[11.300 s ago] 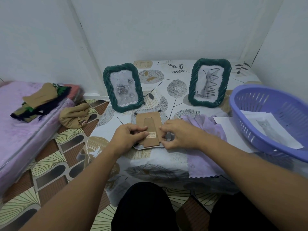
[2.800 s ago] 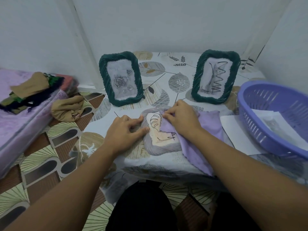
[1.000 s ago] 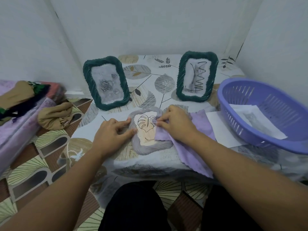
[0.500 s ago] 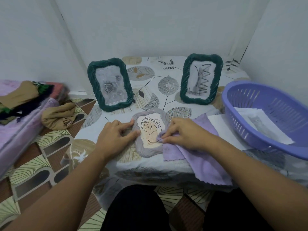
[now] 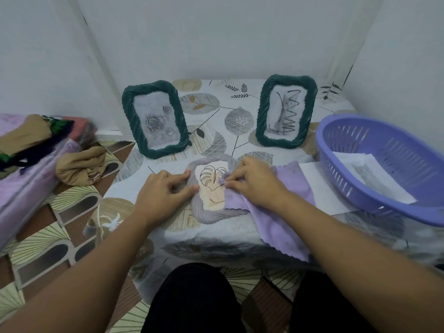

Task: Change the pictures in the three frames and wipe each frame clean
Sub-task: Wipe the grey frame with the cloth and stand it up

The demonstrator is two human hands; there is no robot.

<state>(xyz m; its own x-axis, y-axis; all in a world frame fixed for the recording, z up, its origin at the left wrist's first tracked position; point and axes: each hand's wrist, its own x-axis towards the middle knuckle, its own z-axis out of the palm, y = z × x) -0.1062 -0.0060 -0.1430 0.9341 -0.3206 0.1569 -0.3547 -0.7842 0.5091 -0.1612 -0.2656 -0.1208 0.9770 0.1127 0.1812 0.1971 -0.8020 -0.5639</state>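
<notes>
Grey frame [image 5: 211, 213]: laid flat at the table's front edge, for wiping.
Left hand [image 5: 160, 195]: fingers straight, frame pressed steady.
Right hand [image 5: 254, 182]: lilac cloth [image 5: 276, 219] pinched, glass rubbed.

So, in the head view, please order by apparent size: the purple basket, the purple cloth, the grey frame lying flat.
1. purple basket, partly cut off
2. purple cloth, partly under the right hand
3. grey frame

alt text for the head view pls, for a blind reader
A right hand wipes a grey frame lying flat on the table with a purple cloth, the left hand steadying it. Behind stand two green frames, a purple basket at right.
</notes>
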